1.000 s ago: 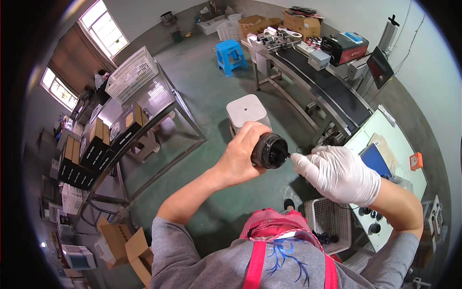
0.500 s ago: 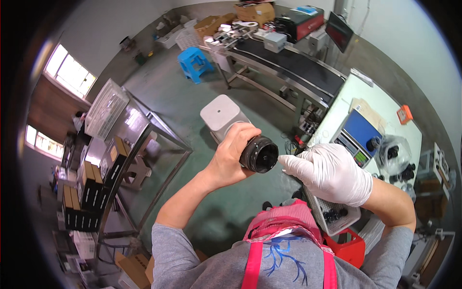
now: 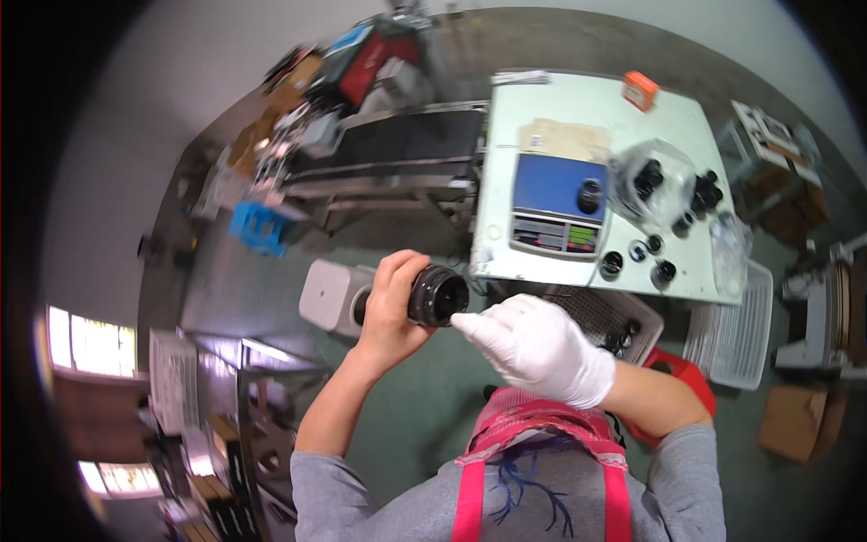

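My bare left hand is wrapped round a black camera lens, a short ribbed cylinder with its round open end turned toward my right side. The white-gloved right hand is closed, its fingertips pressed together right at the lens rim. Whether those fingertips pinch something small cannot be made out. Both hands are up in front of my chest, over the green floor. Beyond the left hand stands a light grey stool, partly covered by that hand.
To the right, a pale table carries a blue-topped scale, a clear bag of black parts and an orange box. A crate with black parts is by its near edge. A conveyor stands behind.
My view has swung to the right, bringing the table and scale toward the middle. The left hand still grips the lens, and the gloved fingertips have come nearer its rim.
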Available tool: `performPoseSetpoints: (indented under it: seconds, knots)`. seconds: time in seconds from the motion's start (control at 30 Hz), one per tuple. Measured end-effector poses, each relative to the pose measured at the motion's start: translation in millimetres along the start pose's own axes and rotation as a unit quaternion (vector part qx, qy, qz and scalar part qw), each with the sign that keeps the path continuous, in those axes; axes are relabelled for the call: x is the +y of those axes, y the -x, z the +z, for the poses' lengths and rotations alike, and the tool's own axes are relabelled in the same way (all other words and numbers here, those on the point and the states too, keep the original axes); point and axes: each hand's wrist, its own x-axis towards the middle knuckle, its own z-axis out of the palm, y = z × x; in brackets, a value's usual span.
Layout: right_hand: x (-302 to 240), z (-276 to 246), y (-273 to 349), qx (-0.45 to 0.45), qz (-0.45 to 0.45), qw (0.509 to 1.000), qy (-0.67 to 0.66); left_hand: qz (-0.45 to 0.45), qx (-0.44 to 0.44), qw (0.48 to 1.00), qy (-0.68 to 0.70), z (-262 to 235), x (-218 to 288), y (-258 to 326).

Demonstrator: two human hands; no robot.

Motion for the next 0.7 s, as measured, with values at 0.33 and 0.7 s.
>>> performPoseSetpoints:
  seconds: [0.33,0.7]
  knots:
    - [133.5,4.1,108.5,0.326,0.335,0.873,-0.14,0.056,-0.097,0.993,0.028,194.1,-22.0,-130.4]
    - [276.4,53.8,151.3,0.506,0.395,0.743,-0.188,0.171,-0.146,0.974,0.018,365.5,-107.6,-221.8]
